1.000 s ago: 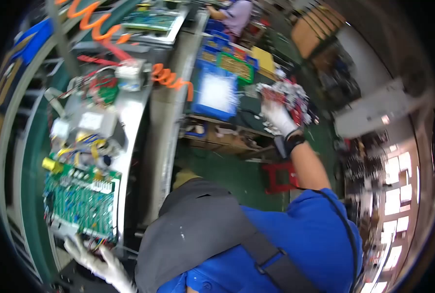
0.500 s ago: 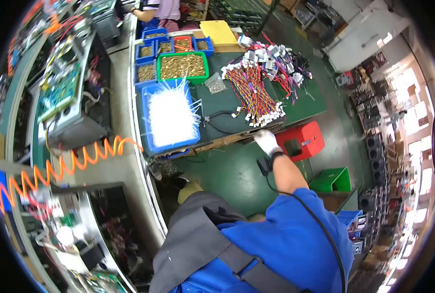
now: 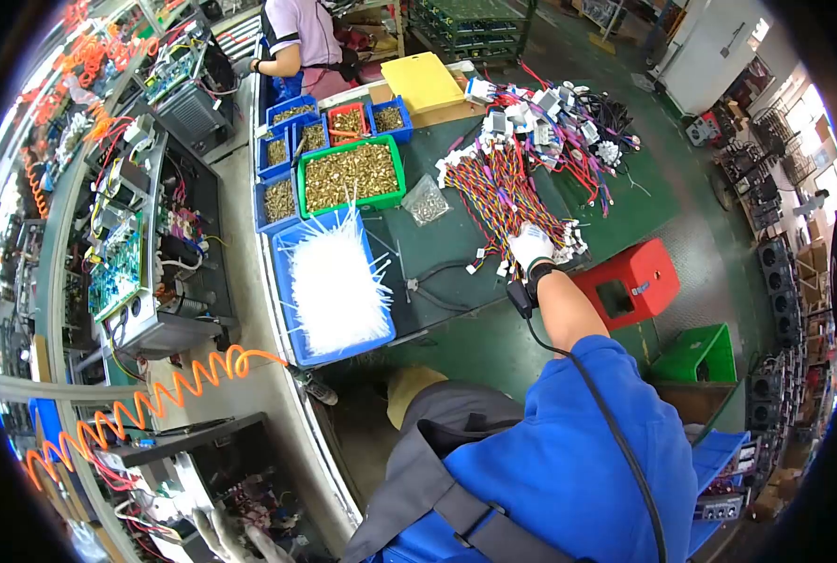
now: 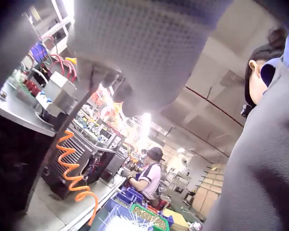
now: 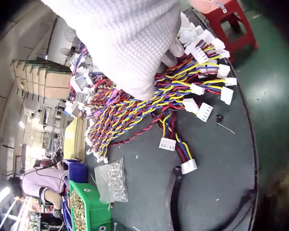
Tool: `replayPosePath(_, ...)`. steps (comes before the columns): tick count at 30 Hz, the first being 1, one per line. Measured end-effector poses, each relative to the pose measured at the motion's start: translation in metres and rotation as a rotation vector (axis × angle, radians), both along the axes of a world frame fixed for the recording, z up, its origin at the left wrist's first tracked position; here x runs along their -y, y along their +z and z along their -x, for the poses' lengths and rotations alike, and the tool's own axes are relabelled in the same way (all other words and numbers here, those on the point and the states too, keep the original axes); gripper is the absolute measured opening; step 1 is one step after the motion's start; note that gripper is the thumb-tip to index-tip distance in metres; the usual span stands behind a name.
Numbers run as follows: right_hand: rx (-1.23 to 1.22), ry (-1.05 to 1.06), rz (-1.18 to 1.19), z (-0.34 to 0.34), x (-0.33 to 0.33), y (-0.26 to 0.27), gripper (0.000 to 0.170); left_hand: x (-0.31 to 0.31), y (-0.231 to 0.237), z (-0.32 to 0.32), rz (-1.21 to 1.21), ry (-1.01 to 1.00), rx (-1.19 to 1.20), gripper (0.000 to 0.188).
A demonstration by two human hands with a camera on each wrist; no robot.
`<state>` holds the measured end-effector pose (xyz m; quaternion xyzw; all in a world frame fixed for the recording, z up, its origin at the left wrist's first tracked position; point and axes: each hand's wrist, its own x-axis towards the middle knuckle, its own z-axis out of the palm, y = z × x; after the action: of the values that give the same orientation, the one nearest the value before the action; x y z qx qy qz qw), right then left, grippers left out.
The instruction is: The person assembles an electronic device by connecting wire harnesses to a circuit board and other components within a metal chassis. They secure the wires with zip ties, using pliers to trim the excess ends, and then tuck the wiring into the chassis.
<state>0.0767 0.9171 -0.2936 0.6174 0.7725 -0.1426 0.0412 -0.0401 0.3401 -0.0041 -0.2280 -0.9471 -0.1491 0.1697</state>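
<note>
My white-gloved right hand (image 3: 533,248) is at the near end of a pile of twisted wire harnesses (image 3: 507,192) with white plug ends. In the right wrist view its thumb and curled fingers grip among the red, yellow and blue wires (image 5: 135,113), with the fingertips partly hidden under the palm. My gloved left hand (image 3: 235,540) is low at the left, its fingers extended beside an open metal chassis (image 3: 249,497) with wiring. Nothing shows in the left hand, which looms large and dim in the left wrist view.
Black-handled pliers (image 3: 437,286) and a bag of small metal parts (image 3: 426,201) lie on the green table. Left of them stand a blue bin of white cable ties (image 3: 395,324) and a green bin of brass parts (image 3: 401,178). An orange coiled hose (image 3: 165,402) crosses the left side. A red stool (image 3: 658,277) stands near.
My view has swung from the circuit-board bench towards the table. My right hand, below the table edge half a second ago, has moved up onto the near end of the wire harnesses.
</note>
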Motion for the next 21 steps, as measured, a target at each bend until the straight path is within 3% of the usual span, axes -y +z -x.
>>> replayPosePath(2, -0.024, 0.067, 0.005, -0.002, -0.012, -0.001, 0.045, -0.021, -0.014, -0.022, 0.082, -0.001, -0.049, 0.038)
replayPosePath(3, -0.067, 0.132, 0.045, -0.006, -0.027, -0.007, 0.043, -0.032, -0.034, -0.040, -0.164, 0.042, 0.049, 0.037)
replayPosePath(5, -0.222, 0.306, 0.100, -0.019, -0.049, -0.014, 0.046, -0.051, -0.065, -0.070, -0.170, -0.075, -0.026, 0.038)
replayPosePath(7, -0.630, 0.142, 0.416, -0.032, -0.055, -0.006, 0.031, -0.071, -0.093, -0.112, -0.232, -0.021, 0.044, 0.040)
replayPosePath(10, -0.948, 0.028, 0.654, -0.045, -0.062, 0.029, 0.018, -0.093, -0.119, -0.171, -0.267, 0.145, 0.127, 0.040)
replayPosePath(11, -1.078, 0.030, 0.815, -0.046, -0.069, 0.040, 0.015, -0.097, -0.122, -0.185, -0.266, 0.159, 0.119, 0.040)
replayPosePath(13, -1.135, 0.137, 0.878, -0.050, -0.079, 0.081, 0.014, -0.101, -0.121, -0.206, -0.284, 0.179, 0.109, 0.040)
replayPosePath(15, -1.431, 0.109, 1.170, -0.046, -0.087, 0.100, 0.007, -0.114, -0.113, -0.215, -0.182, 0.199, 0.032, 0.039)
replayPosePath(16, -1.311, 0.497, 0.802, -0.036, -0.097, 0.087, 0.014, -0.121, -0.115, -0.216, -0.260, 0.242, 0.155, 0.041)
replayPosePath(17, -1.099, 0.936, 0.329, -0.041, -0.081, 0.112, 0.015, -0.129, -0.120, -0.217, -0.342, 0.289, 0.276, 0.043)
replayPosePath(19, -1.231, 0.725, 0.869, -0.026, -0.056, 0.117, 0.012, -0.173, -0.122, -0.212, -0.532, 0.214, 0.297, 0.033)
replayPosePath(21, -1.122, 0.714, 1.255, -0.030, -0.023, 0.133, 0.010, -0.238, -0.104, -0.204, -0.788, 0.189, 0.621, 0.032)
